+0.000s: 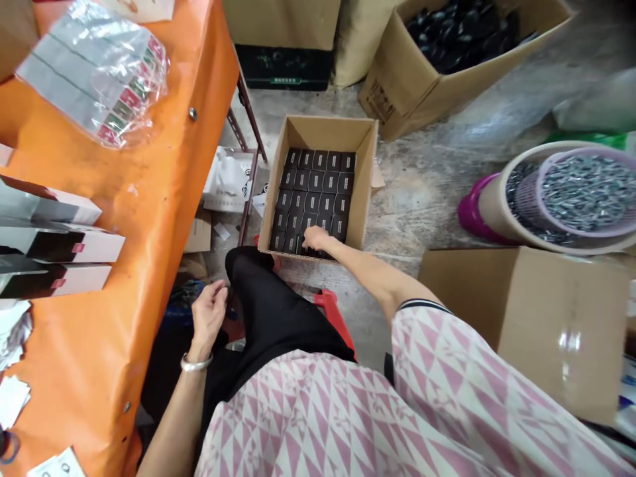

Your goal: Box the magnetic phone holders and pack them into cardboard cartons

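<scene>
An open cardboard carton [278, 182] stands on the floor in front of me, packed with rows of small black boxes [314, 192]. My right hand [316, 237] reaches down into its near edge, fingers curled on the nearest row of black boxes; whether it grips one is hidden. My left hand [207, 311], with a silver bangle at the wrist, hovers beside my black-trousered knee with loosely curled fingers and nothing in it.
An orange-covered table [163, 192] on the left holds a plastic-wrapped bundle of boxes [97, 73] and several long white-and-black boxes [54, 245]. A closed carton [541, 318] sits right. A tub of small metal parts [576, 192] and a big carton of dark parts [447, 46] stand behind.
</scene>
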`<state>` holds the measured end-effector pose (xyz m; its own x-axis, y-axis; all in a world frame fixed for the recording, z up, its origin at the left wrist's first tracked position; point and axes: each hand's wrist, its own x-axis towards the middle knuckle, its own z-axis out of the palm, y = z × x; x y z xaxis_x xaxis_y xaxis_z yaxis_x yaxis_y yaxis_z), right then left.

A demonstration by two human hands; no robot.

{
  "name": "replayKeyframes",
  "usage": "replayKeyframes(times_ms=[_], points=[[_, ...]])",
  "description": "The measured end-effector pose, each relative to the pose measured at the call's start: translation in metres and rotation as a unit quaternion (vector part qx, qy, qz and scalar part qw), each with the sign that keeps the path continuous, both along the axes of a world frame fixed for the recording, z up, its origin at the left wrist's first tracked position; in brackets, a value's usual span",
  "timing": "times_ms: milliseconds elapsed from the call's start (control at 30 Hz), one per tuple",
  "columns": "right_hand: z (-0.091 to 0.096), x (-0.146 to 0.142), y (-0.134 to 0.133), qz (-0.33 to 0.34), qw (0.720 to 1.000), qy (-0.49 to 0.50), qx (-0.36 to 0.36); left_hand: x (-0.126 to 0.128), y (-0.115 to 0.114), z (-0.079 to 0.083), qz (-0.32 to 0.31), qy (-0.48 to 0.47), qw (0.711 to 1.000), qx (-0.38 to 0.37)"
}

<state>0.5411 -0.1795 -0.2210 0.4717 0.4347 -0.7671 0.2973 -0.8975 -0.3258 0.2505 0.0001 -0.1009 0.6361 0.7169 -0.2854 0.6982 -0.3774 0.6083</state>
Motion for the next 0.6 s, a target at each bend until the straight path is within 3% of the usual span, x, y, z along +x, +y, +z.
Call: replayKeyframes(times_ms=[100,233,367,467,600], points=[[-0.028,-0.006,0.013,0.041,0.998,0.011,-0.035,-0.038,0.0,-0.001,0.069,0.053,0.996,-0.027],[-0.042,0.007,0.014,0.067,0.992,0.077,-0.07,-0.062,-0.007,-0.006,0.113,0.102,0.986,-0.067],[-0.041,0.021,-0.006,0.055,0.995,0.053,-0.059,-0.063,-0.013,-0.016,0.112,0.114,0.984,-0.075],[-0.039,0.012,-0.019,0.05,0.999,-0.009,-0.006,-0.057,-0.019,-0.024,0.102,0.106,0.985,-0.088],[-0.041,0.001,-0.022,0.057,0.996,-0.011,0.068,-0.05,-0.025,-0.031,0.078,0.09,0.987,-0.104]])
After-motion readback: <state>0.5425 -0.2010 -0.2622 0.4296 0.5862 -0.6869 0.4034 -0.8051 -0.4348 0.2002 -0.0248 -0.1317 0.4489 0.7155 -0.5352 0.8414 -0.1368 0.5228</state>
